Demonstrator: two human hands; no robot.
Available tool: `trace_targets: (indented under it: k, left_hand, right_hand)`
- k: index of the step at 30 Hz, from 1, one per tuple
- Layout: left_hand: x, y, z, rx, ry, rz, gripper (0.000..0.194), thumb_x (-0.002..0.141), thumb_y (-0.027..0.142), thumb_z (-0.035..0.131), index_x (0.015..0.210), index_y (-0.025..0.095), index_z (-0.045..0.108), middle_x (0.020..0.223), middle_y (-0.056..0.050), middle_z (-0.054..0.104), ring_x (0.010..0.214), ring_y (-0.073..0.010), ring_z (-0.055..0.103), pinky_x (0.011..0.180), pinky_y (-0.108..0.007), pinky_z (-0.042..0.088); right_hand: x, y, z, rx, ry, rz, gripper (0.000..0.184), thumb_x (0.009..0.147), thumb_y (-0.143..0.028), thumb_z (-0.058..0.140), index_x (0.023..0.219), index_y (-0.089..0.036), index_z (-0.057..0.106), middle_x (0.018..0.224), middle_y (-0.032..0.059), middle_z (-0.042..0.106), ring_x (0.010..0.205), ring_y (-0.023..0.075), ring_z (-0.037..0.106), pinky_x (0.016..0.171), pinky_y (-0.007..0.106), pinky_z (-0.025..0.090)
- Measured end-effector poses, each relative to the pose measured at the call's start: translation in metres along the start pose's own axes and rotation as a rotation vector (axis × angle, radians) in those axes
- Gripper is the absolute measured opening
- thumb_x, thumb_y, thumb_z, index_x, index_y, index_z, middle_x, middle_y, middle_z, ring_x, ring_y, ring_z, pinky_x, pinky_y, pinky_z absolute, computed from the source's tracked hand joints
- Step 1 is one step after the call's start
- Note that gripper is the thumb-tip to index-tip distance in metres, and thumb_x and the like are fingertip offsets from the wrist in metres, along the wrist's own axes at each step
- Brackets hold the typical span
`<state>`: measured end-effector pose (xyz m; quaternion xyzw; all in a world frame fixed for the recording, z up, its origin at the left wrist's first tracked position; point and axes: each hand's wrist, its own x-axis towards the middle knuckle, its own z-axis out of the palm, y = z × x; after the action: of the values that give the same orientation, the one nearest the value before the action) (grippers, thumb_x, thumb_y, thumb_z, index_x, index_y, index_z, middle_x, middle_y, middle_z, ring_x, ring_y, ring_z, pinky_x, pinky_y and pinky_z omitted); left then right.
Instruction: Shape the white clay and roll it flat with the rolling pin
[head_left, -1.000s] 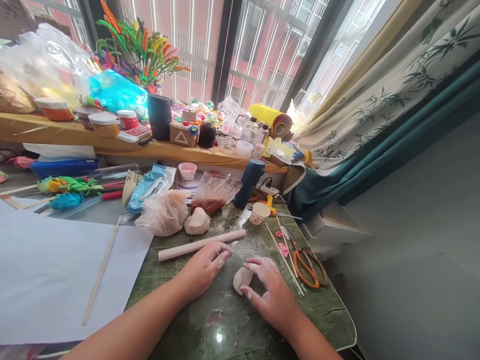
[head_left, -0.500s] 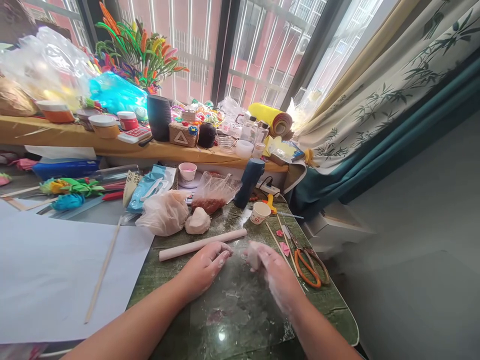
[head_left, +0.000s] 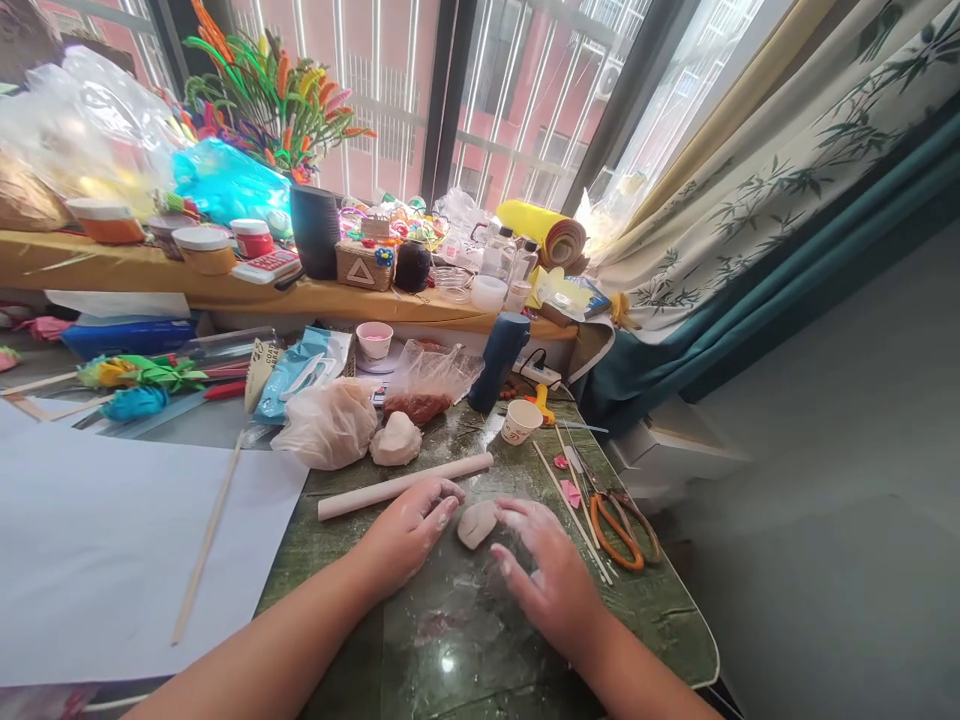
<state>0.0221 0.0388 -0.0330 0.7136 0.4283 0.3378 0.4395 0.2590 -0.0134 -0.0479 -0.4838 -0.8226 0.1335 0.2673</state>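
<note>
A small lump of pale clay point(head_left: 477, 525) lies on the clear sheet between my hands, a crease showing in its surface. My right hand point(head_left: 541, 560) is just to its right, thumb and fingers spread apart; whether the fingertips touch the clay is hard to tell. To the left, my left hand point(head_left: 415, 528) rests with fingers loosely curved and nothing in them. White powder coats the fingers of both hands. Just beyond the left hand, a pale rolling rod point(head_left: 405, 486) lies slantwise. Behind the rod sits a bigger lump of clay point(head_left: 395, 440).
Orange-handled scissors point(head_left: 619, 530) and thin sticks lie at the right. A paper cup point(head_left: 520, 422) and a dark blue cylinder point(head_left: 499, 362) stand behind. White paper point(head_left: 135, 540) covers the left side. Plastic bags point(head_left: 326, 425) crowd the back, below a cluttered sill point(head_left: 247, 295).
My right hand has let go of the small clay lump, which now lies on the sheet, and its fingers have spread. My left hand has barely moved.
</note>
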Motion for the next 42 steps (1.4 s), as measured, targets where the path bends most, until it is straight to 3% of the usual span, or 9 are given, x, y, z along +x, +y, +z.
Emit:
trace_targets:
  k: [9,13,20,23,27,32,37,40,42]
  left_hand:
    - [0.000,0.006,0.000,0.006,-0.005,0.007,0.024,0.098,0.035,0.048,0.101,0.022,0.068,0.106,-0.006,0.072,0.103,-0.0261,0.064,0.098,-0.039,0.047]
    - [0.001,0.003,0.001,0.000,0.010,0.010,0.023,0.098,0.035,0.049,0.101,0.021,0.068,0.108,-0.007,0.072,0.104,-0.0266,0.064,0.098,-0.040,0.047]
    - [0.001,0.001,0.000,0.006,0.015,-0.004,0.024,0.096,0.036,0.050,0.099,0.021,0.069,0.106,-0.007,0.073,0.102,-0.0271,0.065,0.097,-0.040,0.048]
    - [-0.001,0.001,0.000,-0.012,-0.002,0.002,0.023,0.095,0.036,0.053,0.101,0.021,0.069,0.107,-0.008,0.073,0.103,-0.0272,0.066,0.095,-0.040,0.050]
    - [-0.006,0.006,-0.001,-0.022,-0.050,0.085,0.029,0.078,0.035,0.076,0.102,0.020,0.070,0.106,-0.008,0.074,0.098,-0.0265,0.067,0.088,-0.037,0.053]
    - [-0.007,0.010,0.000,-0.005,-0.054,0.077,0.016,0.076,0.030,0.076,0.087,0.020,0.072,0.085,-0.004,0.073,0.077,-0.0203,0.066,0.072,-0.031,0.053]
    - [-0.003,0.006,0.000,0.016,-0.023,0.092,0.010,0.079,0.029,0.072,0.083,0.020,0.072,0.082,-0.004,0.074,0.077,-0.0204,0.066,0.073,-0.032,0.051]
    - [-0.004,0.006,0.000,-0.027,0.036,0.127,0.020,0.082,0.032,0.070,0.098,0.020,0.070,0.097,-0.007,0.072,0.087,-0.0227,0.066,0.077,-0.033,0.052]
    - [-0.005,0.005,-0.001,-0.079,0.123,0.122,0.027,0.087,0.034,0.064,0.110,0.021,0.064,0.106,-0.008,0.069,0.095,-0.0238,0.065,0.081,-0.034,0.053]
  right_hand:
    - [0.021,-0.003,0.007,-0.081,-0.153,-0.067,0.063,0.095,-0.039,0.060,0.153,-0.024,0.041,0.158,0.0120,0.043,0.145,0.0322,0.038,0.117,0.054,0.035]
    - [0.033,-0.001,0.010,-0.135,-0.183,-0.027,0.053,0.095,-0.034,0.060,0.145,-0.021,0.050,0.152,0.0147,0.050,0.142,0.0336,0.041,0.117,0.059,0.031]
    - [0.036,-0.004,0.007,-0.033,-0.191,0.008,0.032,0.079,-0.022,0.079,0.105,-0.022,0.061,0.110,0.0078,0.068,0.102,0.0285,0.063,0.091,0.046,0.053]
    - [0.026,-0.007,0.013,0.106,-0.082,0.036,0.039,0.083,-0.023,0.076,0.116,-0.023,0.057,0.107,0.0065,0.068,0.100,0.0257,0.065,0.090,0.041,0.054]
    - [0.017,-0.018,0.022,0.245,0.175,0.096,0.048,0.089,-0.033,0.072,0.130,-0.025,0.050,0.108,0.0073,0.068,0.102,0.0257,0.067,0.093,0.042,0.055]
    - [0.018,-0.029,0.016,0.325,0.205,0.082,0.047,0.084,-0.031,0.075,0.127,-0.026,0.058,0.110,0.0076,0.070,0.103,0.0261,0.069,0.094,0.042,0.057]
    - [0.016,-0.032,0.014,0.869,0.065,0.340,0.042,0.087,-0.040,0.073,0.125,-0.024,0.064,0.119,0.0105,0.072,0.110,0.0289,0.070,0.097,0.048,0.056]
    - [0.020,-0.032,0.012,1.184,-0.053,0.565,0.041,0.090,-0.049,0.069,0.118,-0.020,0.069,0.115,0.0129,0.075,0.102,0.0280,0.073,0.089,0.045,0.059]
    - [0.027,-0.030,-0.001,1.227,-0.028,0.645,0.043,0.090,-0.051,0.068,0.115,-0.017,0.071,0.113,0.0147,0.075,0.095,0.0266,0.075,0.084,0.043,0.061]
